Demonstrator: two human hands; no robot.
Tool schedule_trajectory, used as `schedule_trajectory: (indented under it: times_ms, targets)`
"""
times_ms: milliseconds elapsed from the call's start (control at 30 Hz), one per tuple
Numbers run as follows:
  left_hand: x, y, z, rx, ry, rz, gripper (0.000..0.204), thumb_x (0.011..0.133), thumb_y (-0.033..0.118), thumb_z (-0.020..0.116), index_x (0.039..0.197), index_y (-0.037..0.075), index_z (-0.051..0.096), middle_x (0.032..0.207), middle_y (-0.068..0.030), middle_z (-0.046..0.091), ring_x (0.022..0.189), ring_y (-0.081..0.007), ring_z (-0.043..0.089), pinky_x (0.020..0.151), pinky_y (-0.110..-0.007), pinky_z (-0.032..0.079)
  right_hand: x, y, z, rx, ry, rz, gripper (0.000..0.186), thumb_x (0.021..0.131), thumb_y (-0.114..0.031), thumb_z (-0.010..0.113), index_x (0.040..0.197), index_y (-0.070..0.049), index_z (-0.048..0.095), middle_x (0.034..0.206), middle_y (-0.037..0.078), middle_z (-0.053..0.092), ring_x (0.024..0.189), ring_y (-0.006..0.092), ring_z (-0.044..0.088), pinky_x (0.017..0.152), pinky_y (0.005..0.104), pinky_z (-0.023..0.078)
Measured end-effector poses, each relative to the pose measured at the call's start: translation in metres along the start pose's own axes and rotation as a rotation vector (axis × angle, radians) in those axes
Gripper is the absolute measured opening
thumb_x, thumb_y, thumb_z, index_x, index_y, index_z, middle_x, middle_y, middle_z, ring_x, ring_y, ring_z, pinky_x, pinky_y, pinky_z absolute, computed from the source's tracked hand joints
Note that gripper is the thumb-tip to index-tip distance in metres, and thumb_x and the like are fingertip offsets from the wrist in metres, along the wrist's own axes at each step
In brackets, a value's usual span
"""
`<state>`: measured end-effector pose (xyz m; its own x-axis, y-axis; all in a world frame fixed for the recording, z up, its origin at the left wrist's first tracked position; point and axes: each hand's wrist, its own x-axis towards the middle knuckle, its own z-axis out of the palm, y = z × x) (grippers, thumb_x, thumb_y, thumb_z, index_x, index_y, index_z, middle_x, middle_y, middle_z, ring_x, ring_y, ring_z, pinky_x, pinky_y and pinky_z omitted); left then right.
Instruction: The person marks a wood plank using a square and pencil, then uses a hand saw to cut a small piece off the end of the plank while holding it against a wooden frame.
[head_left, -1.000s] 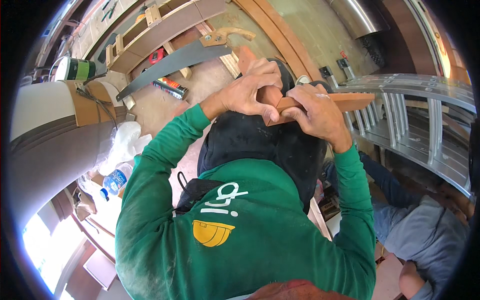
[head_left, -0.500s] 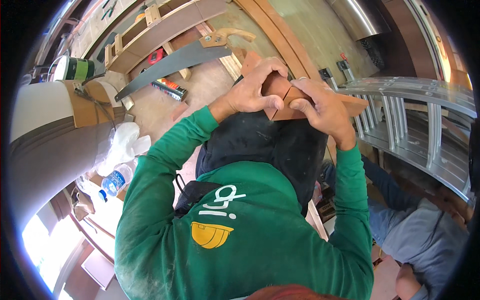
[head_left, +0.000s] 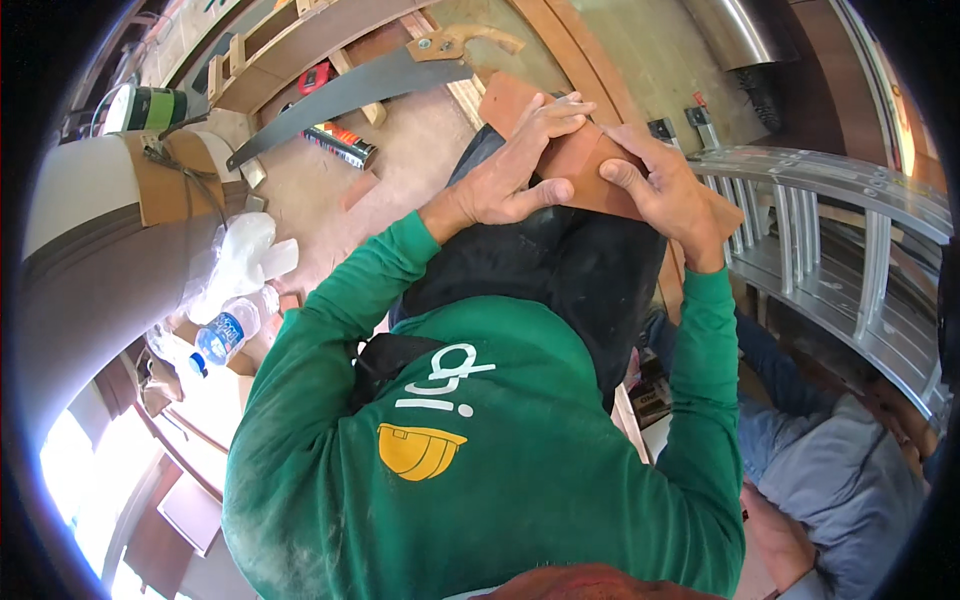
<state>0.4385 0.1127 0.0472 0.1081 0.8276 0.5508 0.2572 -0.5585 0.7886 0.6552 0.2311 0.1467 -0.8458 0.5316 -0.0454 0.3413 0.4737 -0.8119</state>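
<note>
Reddish-brown wooden board pieces [head_left: 587, 172] lie across my lap over the dark trousers. My left hand [head_left: 512, 172] rests over their left part, fingers stretched toward the far edge and thumb apart. With the thumb on top and fingers along the far side, my right hand [head_left: 672, 190] grips the right part. One board end [head_left: 503, 100] sticks out beyond the left fingers, and a pointed end shows past the right wrist. My left hand hides where the pieces meet. A handsaw [head_left: 350, 108] with a wooden handle lies ahead to the left.
An aluminium ladder [head_left: 800, 235] lies on the right, with clamps [head_left: 703, 125] near its end. Another person [head_left: 840, 480] is close at lower right. On the left are a dark tube [head_left: 345, 147], a red tape measure [head_left: 316, 77], a water bottle [head_left: 225, 333] and a wrapped roll [head_left: 100, 240].
My left fingers have straightened from their curled grip on the wood. The boards have tilted and the gap between them no longer shows. My right hand has shifted slightly, still gripping.
</note>
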Motion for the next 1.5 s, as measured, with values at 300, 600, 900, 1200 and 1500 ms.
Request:
schedule_trajectory:
  times_ms: [300,600,900,1200,1500]
  targets:
    - [-0.017,-0.003,0.007,0.008,0.134,0.054,0.079,0.079,0.040,0.094,0.140,0.008,0.055,0.163,-0.0206,0.047,0.157,-0.0447,0.037,0.129,-0.064,0.021,-0.001,0.009,0.000,-0.042,0.043,0.021,0.050,0.102,-0.035,0.074,0.137,0.000,0.067,0.113,0.023,0.077,0.100,0.0319,0.076,0.089,0.0406,0.057]
    - [-0.007,0.006,0.013,0.084,0.205,0.062,0.064,0.076,0.041,0.095,0.116,0.007,0.059,0.160,-0.0181,0.052,0.153,-0.0437,0.044,0.127,-0.065,0.026,0.005,0.010,-0.002,0.024,0.074,0.079,0.050,0.104,-0.034,0.071,0.140,0.000,0.065,0.120,0.020,0.076,0.108,0.0289,0.073,0.097,0.0376,0.054]
    - [0.014,-0.002,0.001,0.075,0.112,0.095,0.065,0.078,0.047,0.094,0.113,0.011,0.053,0.161,-0.0232,0.050,0.151,-0.0488,0.043,0.125,-0.065,0.028,0.007,0.031,-0.007,0.069,0.066,0.120,0.054,0.105,-0.036,0.069,0.142,0.003,0.063,0.127,0.020,0.074,0.118,0.0283,0.069,0.105,0.0384,0.051]
    - [0.032,-0.008,-0.006,0.072,0.053,0.084,0.064,0.077,0.052,0.094,0.100,0.013,0.050,0.159,-0.0211,0.053,0.145,-0.0445,0.048,0.122,-0.059,0.031,0.006,0.029,-0.004,0.145,0.073,0.144,0.054,0.105,-0.036,0.070,0.142,0.002,0.063,0.126,0.018,0.075,0.116,0.0250,0.069,0.103,0.0370,0.051]
    - [0.036,-0.016,-0.006,-0.026,0.019,0.085,0.067,0.071,0.050,0.098,0.099,0.012,0.050,0.158,-0.0175,0.055,0.147,-0.0431,0.049,0.125,-0.065,0.027,0.004,0.029,-0.009,0.102,0.063,0.169,0.054,0.105,-0.037,0.070,0.140,0.004,0.064,0.124,0.019,0.075,0.114,0.0244,0.069,0.102,0.0368,0.052]
